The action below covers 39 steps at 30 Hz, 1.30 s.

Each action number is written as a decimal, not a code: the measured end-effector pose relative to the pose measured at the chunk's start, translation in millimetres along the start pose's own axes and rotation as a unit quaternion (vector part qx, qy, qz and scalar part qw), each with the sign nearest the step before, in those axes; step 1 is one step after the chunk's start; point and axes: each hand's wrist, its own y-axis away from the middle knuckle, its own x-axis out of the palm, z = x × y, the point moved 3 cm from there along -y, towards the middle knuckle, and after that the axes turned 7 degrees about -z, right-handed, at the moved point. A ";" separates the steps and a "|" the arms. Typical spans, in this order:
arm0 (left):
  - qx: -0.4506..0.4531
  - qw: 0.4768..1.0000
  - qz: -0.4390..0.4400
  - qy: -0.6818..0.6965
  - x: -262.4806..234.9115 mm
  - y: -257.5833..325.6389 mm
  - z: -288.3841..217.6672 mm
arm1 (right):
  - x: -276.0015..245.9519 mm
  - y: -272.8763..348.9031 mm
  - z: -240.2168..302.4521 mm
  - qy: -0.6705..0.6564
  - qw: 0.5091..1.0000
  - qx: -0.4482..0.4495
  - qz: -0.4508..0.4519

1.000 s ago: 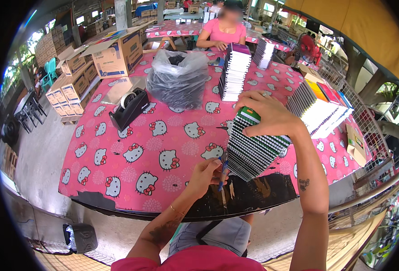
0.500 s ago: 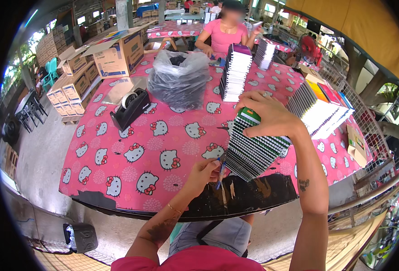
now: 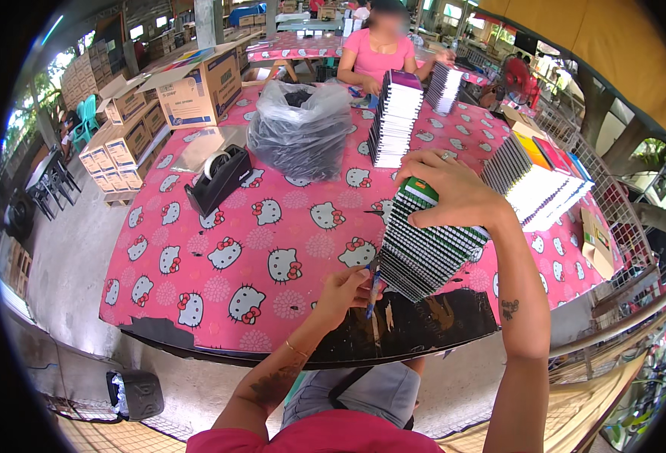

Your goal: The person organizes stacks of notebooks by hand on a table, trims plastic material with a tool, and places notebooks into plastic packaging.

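A stack of spiral notebooks (image 3: 432, 253) with black wire bindings and a green top cover stands tilted at the near table edge. My right hand (image 3: 453, 189) is closed over its top, thumb on the near side and fingers over the far side. My left hand (image 3: 348, 293) pinches a small blue-handled tool (image 3: 374, 291), its dark tip at the stack's lower left, against the bindings. Whether this tool is pliers or scissors I cannot tell.
On the pink table (image 3: 265, 238) are a black tape dispenser (image 3: 219, 180), a plastic bag of dark coils (image 3: 299, 136), a tall notebook stack (image 3: 397, 121) and more notebooks (image 3: 536, 181) at right. Cardboard boxes (image 3: 201, 90) stand far left. A co-worker (image 3: 382, 57) sits opposite.
The co-worker's raised hand has lowered toward the far notebook stack, and the pale item it held no longer shows. My hands keep nearly the same grip and place.
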 end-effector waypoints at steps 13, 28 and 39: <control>-0.032 0.999 0.000 0.037 2.2 5.8 -7.5 | -0.5 0.0 -1.1 -0.002 1.000 0.004 0.004; 0.000 0.999 -0.005 -0.048 -3.7 -1.4 0.1 | -0.9 0.0 -0.6 0.001 1.000 0.002 0.001; -0.070 0.997 0.004 0.018 -11.4 -6.2 9.9 | -0.5 0.7 -1.7 -0.005 1.000 0.006 -0.003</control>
